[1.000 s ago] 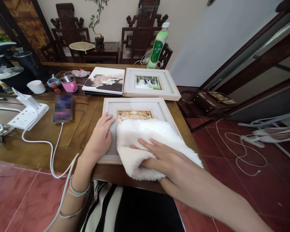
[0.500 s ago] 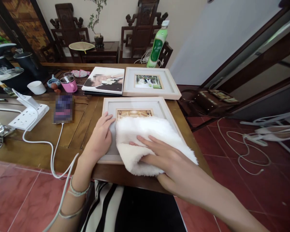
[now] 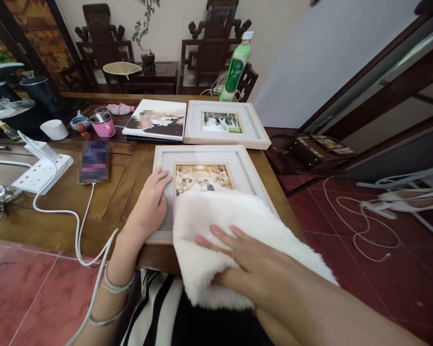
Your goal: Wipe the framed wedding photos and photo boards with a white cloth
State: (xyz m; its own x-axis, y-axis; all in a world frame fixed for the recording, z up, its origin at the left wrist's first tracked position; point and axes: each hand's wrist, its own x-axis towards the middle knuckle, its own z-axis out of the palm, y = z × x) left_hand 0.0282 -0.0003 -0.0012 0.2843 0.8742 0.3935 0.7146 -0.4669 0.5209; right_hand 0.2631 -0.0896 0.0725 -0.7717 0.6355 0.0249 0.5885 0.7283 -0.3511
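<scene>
A light wood picture frame [image 3: 162,156] with a grey mat lies flat near the table's front edge. Its photo [image 3: 187,175] shows an ornate staircase scene. My left hand [image 3: 152,199] rests on the frame's left border, fingers stretched over the edge. Over the lower part of the frame lies a fluffy white cloth [image 3: 195,216], overhanging the table's front edge. My right hand [image 3: 245,254] presses on the cloth with fingers spread, and a fold of cloth is caught by its thumb side. The cloth hides the photo's lower part.
Behind are a second picture frame [image 3: 250,127], a white-edged photo panel [image 3: 155,120] and a green bottle [image 3: 234,67]. Leftward sit a pink mug [image 3: 106,126], a white cup [image 3: 54,129], a phone [image 3: 95,161] and a power strip [image 3: 45,175]. A white cable [image 3: 79,240] runs past my left arm.
My right hand has drawn the cloth toward me and to the right, past the table's front edge. More of the photo shows. My left hand has stayed in place.
</scene>
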